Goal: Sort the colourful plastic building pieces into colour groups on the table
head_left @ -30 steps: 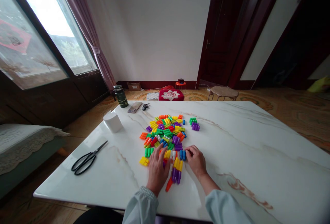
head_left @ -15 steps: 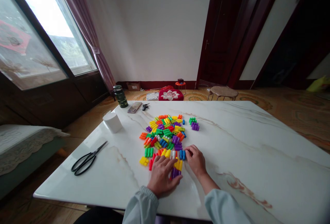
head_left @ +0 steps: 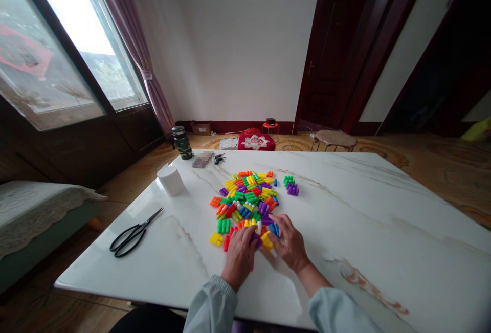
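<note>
A heap of colourful plastic building blocks (head_left: 245,197) lies on the white marble-patterned table, with a looser row at its near edge. My left hand (head_left: 241,255) is closed on a purple block (head_left: 256,241), its fingers partly covering it. Close beside it, my right hand (head_left: 290,245) grips a yellow block (head_left: 267,241) between thumb and fingers. The purple and yellow blocks are side by side; whether they are joined I cannot tell. A blue block (head_left: 274,229) lies under the right hand's fingers. To the left sits a separate yellow block (head_left: 216,239) by a green one (head_left: 224,226).
Green and purple blocks (head_left: 291,185) stand apart at the heap's right. Black-handled scissors (head_left: 136,233), a white paper roll (head_left: 170,180), a camouflage bottle (head_left: 182,142), a blurred flat object (head_left: 202,159) and keys (head_left: 219,158) lie left. A stool (head_left: 336,138) stands beyond the table.
My right hand has moved left from the blue block to the yellow one. My left hand has drawn its fingers in around the purple block, which has shifted up and left.
</note>
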The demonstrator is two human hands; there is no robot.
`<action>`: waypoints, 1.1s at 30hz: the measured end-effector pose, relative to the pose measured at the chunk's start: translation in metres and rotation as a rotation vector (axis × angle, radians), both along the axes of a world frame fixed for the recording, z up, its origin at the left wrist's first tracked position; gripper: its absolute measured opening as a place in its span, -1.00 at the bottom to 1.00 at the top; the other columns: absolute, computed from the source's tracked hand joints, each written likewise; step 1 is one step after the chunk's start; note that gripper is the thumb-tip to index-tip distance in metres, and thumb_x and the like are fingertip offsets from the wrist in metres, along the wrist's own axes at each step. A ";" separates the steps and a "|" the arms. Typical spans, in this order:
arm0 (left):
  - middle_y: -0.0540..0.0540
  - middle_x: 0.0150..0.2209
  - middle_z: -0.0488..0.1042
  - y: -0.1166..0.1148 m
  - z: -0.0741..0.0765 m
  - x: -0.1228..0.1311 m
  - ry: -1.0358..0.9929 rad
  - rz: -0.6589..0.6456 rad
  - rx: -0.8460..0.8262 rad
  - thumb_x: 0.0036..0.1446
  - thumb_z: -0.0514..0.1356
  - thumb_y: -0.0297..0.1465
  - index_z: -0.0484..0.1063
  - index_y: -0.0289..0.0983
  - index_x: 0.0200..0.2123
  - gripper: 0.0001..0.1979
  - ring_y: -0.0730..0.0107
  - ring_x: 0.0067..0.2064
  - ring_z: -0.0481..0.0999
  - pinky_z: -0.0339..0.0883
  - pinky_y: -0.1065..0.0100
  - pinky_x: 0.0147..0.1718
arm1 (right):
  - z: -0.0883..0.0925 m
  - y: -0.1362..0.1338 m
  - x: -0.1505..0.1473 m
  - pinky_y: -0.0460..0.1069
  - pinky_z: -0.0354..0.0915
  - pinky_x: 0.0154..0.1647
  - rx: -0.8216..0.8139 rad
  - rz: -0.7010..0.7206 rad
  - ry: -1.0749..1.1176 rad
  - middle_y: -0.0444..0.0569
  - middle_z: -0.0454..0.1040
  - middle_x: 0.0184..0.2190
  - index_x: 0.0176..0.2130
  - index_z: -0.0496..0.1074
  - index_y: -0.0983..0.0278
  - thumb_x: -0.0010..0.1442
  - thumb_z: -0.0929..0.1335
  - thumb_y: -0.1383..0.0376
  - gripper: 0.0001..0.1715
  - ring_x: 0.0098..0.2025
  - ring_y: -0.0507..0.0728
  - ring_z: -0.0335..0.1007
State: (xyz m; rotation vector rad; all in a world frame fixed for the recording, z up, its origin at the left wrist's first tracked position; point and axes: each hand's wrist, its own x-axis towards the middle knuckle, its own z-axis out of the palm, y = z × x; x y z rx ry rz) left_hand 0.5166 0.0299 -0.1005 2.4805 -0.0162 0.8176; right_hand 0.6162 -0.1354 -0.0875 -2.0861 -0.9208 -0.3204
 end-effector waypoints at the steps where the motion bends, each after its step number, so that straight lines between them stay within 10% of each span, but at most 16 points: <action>1: -0.17 -0.06 0.49 0.001 -0.002 0.001 -0.013 0.027 -0.012 0.30 0.02 -0.43 0.31 -0.21 0.08 -0.69 0.20 -0.04 0.48 0.38 0.14 -0.06 | 0.001 0.000 -0.002 0.00 0.39 -0.10 -0.045 0.064 -0.039 0.06 0.42 -0.02 0.16 0.32 0.20 0.22 0.29 0.12 -0.45 -0.16 0.14 0.44; 14: -0.21 0.03 0.42 0.003 0.006 0.004 -0.156 0.196 -0.055 0.31 -0.01 -0.43 0.31 -0.22 0.06 -0.71 0.18 0.07 0.42 0.35 0.07 0.03 | -0.004 0.007 -0.006 0.05 0.36 -0.14 -0.200 0.158 -0.144 0.05 0.50 -0.22 -0.10 0.47 0.21 0.13 0.39 0.04 -0.59 -0.16 0.20 0.41; 20: -0.25 0.21 0.27 0.011 0.004 0.006 -0.019 0.294 -0.039 0.28 0.07 -0.25 0.26 -0.21 0.15 -0.60 0.04 0.23 0.25 0.20 -0.09 0.14 | -0.020 0.007 0.002 -0.01 0.34 -0.22 -0.127 0.008 -0.154 0.02 0.50 -0.32 -0.21 0.44 0.23 0.27 0.27 -0.01 -0.61 -0.24 0.16 0.46; 25: -0.24 0.28 0.19 0.022 0.007 0.005 0.172 0.132 0.141 0.09 0.22 -0.06 0.19 -0.14 0.25 -0.30 -0.08 0.28 0.18 0.02 -0.18 0.22 | -0.023 0.006 0.009 -0.03 0.35 -0.33 0.012 -0.187 -0.005 0.00 0.52 -0.35 -0.16 0.40 0.25 0.34 0.15 0.08 -0.62 -0.34 0.14 0.49; 33: -0.20 0.26 0.25 0.026 0.001 0.001 0.150 0.122 0.224 0.03 0.25 -0.22 0.21 -0.15 0.24 -0.32 -0.04 0.27 0.20 0.01 -0.09 0.25 | -0.028 0.000 0.020 0.01 0.40 -0.29 0.332 -0.456 0.159 0.10 0.54 -0.28 0.03 0.41 0.34 0.24 0.19 0.16 -0.52 -0.35 0.16 0.47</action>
